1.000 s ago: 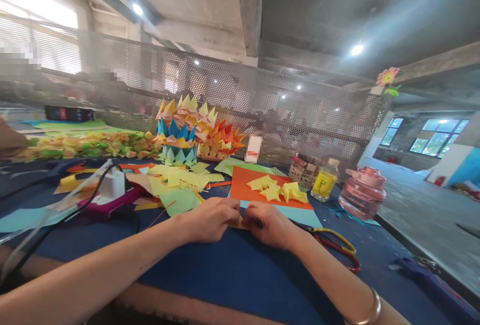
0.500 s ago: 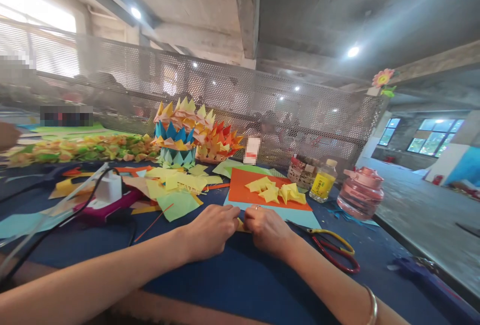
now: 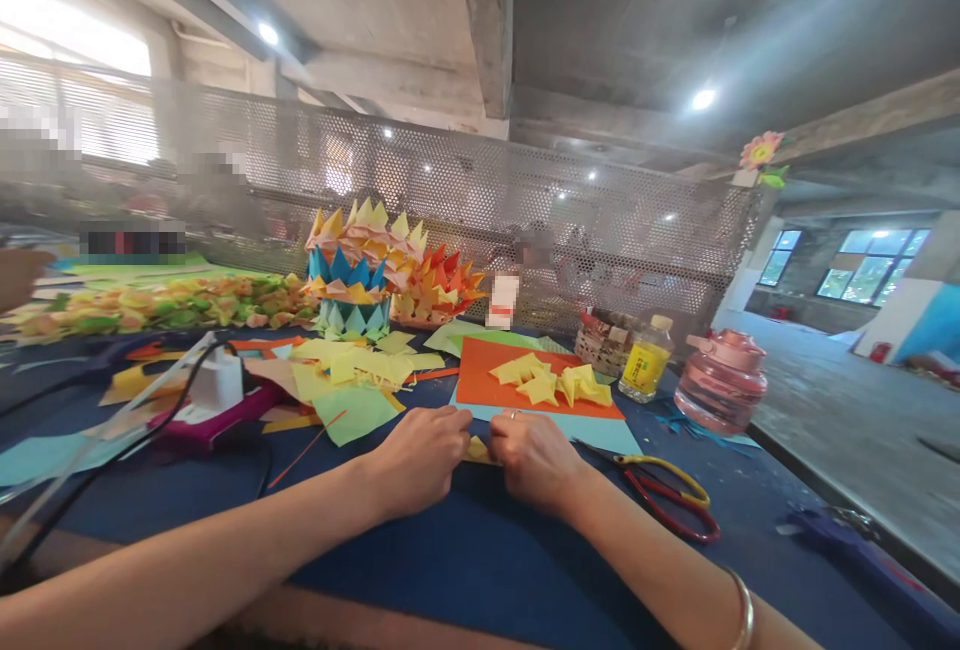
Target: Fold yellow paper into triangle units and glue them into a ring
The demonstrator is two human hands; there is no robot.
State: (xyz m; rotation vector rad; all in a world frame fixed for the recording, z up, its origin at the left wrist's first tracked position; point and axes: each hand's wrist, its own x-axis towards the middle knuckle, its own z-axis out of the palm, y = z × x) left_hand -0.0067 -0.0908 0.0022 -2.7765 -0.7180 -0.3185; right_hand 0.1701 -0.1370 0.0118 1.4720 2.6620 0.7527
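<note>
Between my hands, low over the dark blue tabletop (image 3: 450,570), is a small piece of yellow paper (image 3: 478,451), mostly hidden by my fingers. My left hand (image 3: 427,455) is closed at its left end, fingers curled. From the right, my right hand (image 3: 534,455), with a ring on one finger, is closed on its other end. Just beyond, several folded yellow paper pieces (image 3: 541,385) lie on an orange sheet (image 3: 480,370), which rests on a light blue sheet (image 3: 611,435). Scissors (image 3: 671,500) with red and yellow handles lie beside my right forearm.
Loose paper sheets (image 3: 360,410) and a magenta power strip (image 3: 217,415) with cables are on the left. Behind stand folded-paper crowns (image 3: 352,270). A yellow-labelled bottle (image 3: 646,360), a pink jug (image 3: 721,385) and a purple tool (image 3: 862,560) are on the right.
My left hand has shifted slightly left, so the gap between my hands is wider and more of the yellow paper shows. My right hand has barely moved.
</note>
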